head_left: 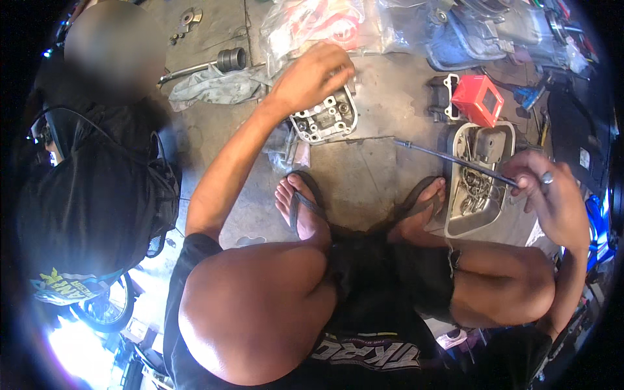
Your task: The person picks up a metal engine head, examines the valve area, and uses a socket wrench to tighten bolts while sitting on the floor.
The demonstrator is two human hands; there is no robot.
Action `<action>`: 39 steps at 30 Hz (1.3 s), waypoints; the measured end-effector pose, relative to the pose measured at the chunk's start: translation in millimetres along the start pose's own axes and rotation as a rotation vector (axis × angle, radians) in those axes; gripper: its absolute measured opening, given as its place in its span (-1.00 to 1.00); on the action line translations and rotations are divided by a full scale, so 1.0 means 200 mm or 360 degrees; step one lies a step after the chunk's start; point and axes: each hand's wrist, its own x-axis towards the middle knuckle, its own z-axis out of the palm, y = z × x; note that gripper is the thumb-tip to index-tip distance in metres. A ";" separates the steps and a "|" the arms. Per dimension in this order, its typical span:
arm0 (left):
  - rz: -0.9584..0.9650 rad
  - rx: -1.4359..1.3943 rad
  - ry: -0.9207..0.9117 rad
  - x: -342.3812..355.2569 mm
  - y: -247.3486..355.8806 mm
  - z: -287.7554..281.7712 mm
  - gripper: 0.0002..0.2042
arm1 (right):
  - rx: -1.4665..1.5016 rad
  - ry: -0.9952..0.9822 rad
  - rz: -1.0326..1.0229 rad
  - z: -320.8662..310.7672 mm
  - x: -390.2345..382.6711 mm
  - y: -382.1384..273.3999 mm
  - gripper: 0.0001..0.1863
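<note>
My left hand [315,79] is over the far edge of a metal engine cylinder head [325,121], with its fingers curled and drawn in toward the thumb. The hand covers the upper part of the cylinder head, and whatever lies between the fingertips is too small or hidden to make out. On the right, my right hand [547,195] is closed on the near end of a long, thin socket wrench [452,158]. Its shaft slants over a metal tray [450,224] with small metal parts inside, and its tip points left toward the cylinder head.
Behind the tray are a red box [478,100] and a metal part with a gasket-like rim [448,91]. A grey rag [218,86] and a bar with a black cylindrical end [231,60] lie far left. Plastic bags [312,26] lie beyond. Another person [97,188] is at left.
</note>
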 end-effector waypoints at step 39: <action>-0.0687 -0.0239 0.0077 -0.39 0.56 -0.11 -0.11 | 0.0481 -0.0160 0.0363 0.13 0.20 0.35 -0.76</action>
